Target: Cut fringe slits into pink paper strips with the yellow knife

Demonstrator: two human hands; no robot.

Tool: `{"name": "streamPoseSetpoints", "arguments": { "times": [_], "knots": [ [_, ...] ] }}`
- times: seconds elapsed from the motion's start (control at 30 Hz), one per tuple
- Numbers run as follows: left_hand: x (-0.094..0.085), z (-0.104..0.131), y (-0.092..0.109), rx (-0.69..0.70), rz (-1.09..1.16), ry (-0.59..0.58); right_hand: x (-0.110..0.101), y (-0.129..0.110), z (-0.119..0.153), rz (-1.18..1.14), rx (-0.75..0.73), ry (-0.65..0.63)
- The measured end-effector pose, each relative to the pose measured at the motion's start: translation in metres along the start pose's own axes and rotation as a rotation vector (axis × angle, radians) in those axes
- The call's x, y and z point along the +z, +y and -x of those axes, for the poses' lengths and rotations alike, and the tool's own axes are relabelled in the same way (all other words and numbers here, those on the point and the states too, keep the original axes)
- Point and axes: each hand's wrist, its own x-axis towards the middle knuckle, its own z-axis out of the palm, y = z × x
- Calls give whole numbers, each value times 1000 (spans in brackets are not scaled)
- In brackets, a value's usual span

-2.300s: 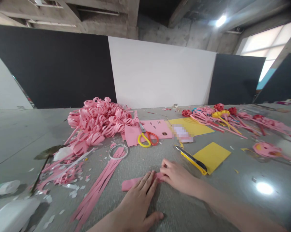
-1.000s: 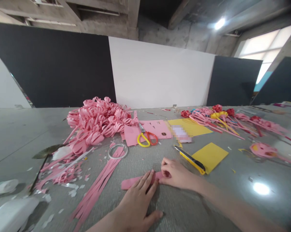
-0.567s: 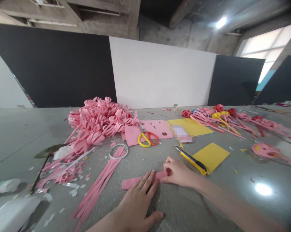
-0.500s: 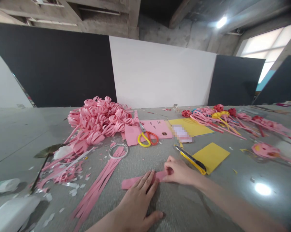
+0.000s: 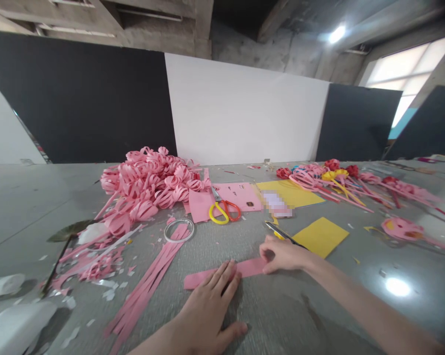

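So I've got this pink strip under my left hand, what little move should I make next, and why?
I'd probably draw the right end of the pink strip gently rightward to tauten it. Your right hand appears to pinch that end, while your left hand lies flat across the middle, giving something to pull against.

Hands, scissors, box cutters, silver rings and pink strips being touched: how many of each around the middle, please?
Hands: 2 (left hand, right hand)
Scissors: 1
Box cutter: 1
Silver ring: 1
Touched pink strip: 1
Total: 6
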Motion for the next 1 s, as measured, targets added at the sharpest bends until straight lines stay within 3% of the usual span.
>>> {"name": "streamPoseSetpoints", "arguments": {
  "times": [0.27, 0.5, 0.63, 0.73, 0.87, 1.0],
  "knots": [
    [0, 0, 0, -17, -36, -25, -5, 21, -2, -127, -168, -106],
    [1, 0, 1, -15, -44, -19, -11, 18, 2, -91, -163, -41],
    [1, 0, 1, -1, -27, -9, -13, 5, 4, -66, -89, 114],
    [2, 0, 0, -6, -8, 16, -9, -17, 8, -105, -143, 228],
    [8, 1, -2, -20, 15, 69, 10, -46, 14, -169, -338, 180],
    [12, -2, -5, -64, 59, 209, 29, -52, 12, -152, -341, 173]
  ]
}}
